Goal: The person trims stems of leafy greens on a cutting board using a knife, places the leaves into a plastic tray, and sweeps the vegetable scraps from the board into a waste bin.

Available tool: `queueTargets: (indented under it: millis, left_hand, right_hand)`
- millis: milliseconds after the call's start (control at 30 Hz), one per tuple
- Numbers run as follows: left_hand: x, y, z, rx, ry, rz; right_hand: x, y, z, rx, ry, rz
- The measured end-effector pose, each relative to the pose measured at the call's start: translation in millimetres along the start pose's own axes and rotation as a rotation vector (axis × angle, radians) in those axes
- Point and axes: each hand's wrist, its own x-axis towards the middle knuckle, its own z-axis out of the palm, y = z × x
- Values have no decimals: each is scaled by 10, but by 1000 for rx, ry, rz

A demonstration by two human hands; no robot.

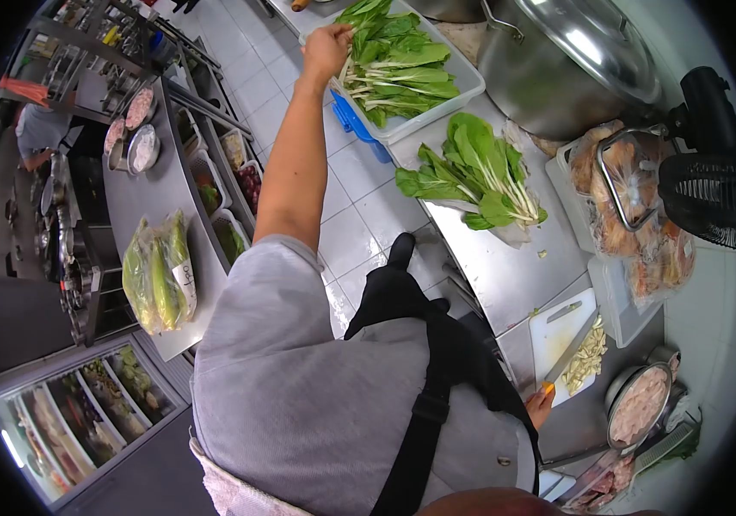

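Observation:
My left hand is stretched out at the top, its fingers closed on the stems of leafy greens at the near side of a clear plastic tub. My right hand, at the lower right, is wrapped round the orange handle of a knife. The knife's blade lies over a white cutting board, beside a pile of chopped pale pieces. A loose bunch of greens rests on the steel counter between the tub and the board.
A large steel pot, bagged food and a black fan stand along the wall. A bowl of pale meat sits beyond the board. On the left counter lie bagged green vegetables; another person is at the far left.

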Motion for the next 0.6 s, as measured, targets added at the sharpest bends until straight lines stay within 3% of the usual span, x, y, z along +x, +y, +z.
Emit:
queueTargets:
  millis: [67, 167, 300, 400, 433, 533, 600]
  left_hand:
    - [70, -17, -62, -106, -42, -5]
    - [-70, 78, -152, -158, -280, 57]
    - [-333, 175, -49, -68, -214, 125]
    - [-600, 245, 74, 174, -340, 303]
    - [-713, 395, 70, 212, -469, 164]
    - [-1052, 606, 72, 434, -516, 261]
    - [-1169, 797, -7, 445, -559, 171]
  right_hand:
    - [-10, -40, 11, 2, 1, 7]
    - [-13, -20, 24, -25, 9, 12]
    - [52, 131, 13, -70, 25, -27]
    - [24, 107, 10, -59, 32, -7]
    - [23, 90, 17, -51, 36, 0]
    - [36, 124, 35, -30, 48, -16]
    - [30, 139, 31, -28, 46, -15]
